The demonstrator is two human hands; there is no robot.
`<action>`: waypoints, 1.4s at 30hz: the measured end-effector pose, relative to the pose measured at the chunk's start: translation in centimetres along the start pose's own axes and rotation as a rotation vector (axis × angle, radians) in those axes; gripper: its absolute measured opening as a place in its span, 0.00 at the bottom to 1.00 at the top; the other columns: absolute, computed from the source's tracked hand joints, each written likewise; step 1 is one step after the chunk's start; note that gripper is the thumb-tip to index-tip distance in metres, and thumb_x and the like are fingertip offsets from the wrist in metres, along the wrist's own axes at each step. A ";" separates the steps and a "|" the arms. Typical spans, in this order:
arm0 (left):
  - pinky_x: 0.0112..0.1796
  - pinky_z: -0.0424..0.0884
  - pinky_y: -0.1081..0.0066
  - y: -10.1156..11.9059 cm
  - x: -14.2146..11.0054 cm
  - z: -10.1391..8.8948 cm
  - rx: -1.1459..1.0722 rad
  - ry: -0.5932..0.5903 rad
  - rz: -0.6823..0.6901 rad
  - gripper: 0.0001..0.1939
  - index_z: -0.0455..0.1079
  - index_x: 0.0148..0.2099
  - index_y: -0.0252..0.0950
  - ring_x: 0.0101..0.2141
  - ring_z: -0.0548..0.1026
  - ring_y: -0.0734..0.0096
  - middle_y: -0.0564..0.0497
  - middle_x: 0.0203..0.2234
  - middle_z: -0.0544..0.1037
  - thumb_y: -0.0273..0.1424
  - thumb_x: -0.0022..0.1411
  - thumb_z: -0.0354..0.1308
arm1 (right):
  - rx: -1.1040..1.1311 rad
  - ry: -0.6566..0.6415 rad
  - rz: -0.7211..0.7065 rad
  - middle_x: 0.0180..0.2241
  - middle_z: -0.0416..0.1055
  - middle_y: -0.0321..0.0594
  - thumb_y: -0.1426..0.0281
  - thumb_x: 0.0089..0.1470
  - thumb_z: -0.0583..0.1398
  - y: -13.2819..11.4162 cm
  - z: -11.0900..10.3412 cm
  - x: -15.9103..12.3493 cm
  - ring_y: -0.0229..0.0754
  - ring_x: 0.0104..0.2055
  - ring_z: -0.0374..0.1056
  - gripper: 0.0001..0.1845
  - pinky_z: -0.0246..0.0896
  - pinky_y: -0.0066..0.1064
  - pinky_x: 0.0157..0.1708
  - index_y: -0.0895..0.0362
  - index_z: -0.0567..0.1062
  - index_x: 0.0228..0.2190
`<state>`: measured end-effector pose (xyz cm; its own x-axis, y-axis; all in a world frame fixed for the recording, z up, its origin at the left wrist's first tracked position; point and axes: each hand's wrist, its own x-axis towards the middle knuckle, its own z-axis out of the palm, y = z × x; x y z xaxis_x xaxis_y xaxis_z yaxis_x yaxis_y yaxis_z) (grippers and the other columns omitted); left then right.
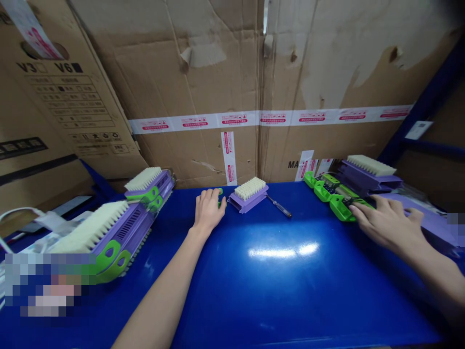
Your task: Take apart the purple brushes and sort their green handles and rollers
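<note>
A: Left hand (209,212), state?
B: Grasping a small green part (220,192), just beside the purple brush (250,198) on the blue surface (254,300).
A: Right hand (391,223)?
B: Touches the row of green pieces (322,192); cannot tell whether one is gripped. Screwdriver (279,207) lies just right of the brush.

The person's left grip (209,207) and right grip (388,224) were bare, slim-fingered human hands; the bare left forearm (167,281) and bare right forearm (432,264) tapered toward slender wrists (201,232).
</note>
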<state>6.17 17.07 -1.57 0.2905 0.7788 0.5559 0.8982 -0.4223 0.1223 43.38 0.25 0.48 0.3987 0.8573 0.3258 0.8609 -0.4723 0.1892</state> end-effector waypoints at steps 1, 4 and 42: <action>0.41 0.64 0.59 0.0 0.0 0.1 0.014 0.007 -0.003 0.13 0.67 0.46 0.37 0.43 0.69 0.54 0.43 0.41 0.74 0.35 0.62 0.48 | -0.004 0.011 0.003 0.52 0.61 0.55 0.55 0.61 0.37 -0.1 -0.1 0.1 0.59 0.52 0.57 0.31 0.51 0.55 0.43 0.48 0.74 0.47; 0.46 0.63 0.55 -0.2 -0.2 0.6 0.060 0.007 -0.011 0.18 0.66 0.50 0.36 0.50 0.66 0.50 0.38 0.50 0.68 0.39 0.61 0.50 | 0.002 0.084 0.015 0.55 0.59 0.54 0.55 0.62 0.37 -1.1 -0.6 0.3 0.59 0.54 0.56 0.30 0.51 0.55 0.45 0.49 0.71 0.50; 0.49 0.67 0.55 6.7 -2.0 -1.3 -0.407 0.210 0.606 0.36 0.46 0.58 0.36 0.51 0.65 0.53 0.39 0.48 0.63 0.35 0.51 0.59 | 1.087 0.187 -0.510 0.48 0.69 0.48 0.69 0.50 0.55 -18.6 -3.7 -1.8 0.48 0.48 0.69 0.38 0.66 0.42 0.46 0.57 0.49 0.61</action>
<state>11.15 12.08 -0.86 0.5885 0.2683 0.7627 0.3967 -0.9178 0.0167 25.48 6.69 -0.23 -0.0373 0.8092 0.5863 0.7578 0.4054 -0.5113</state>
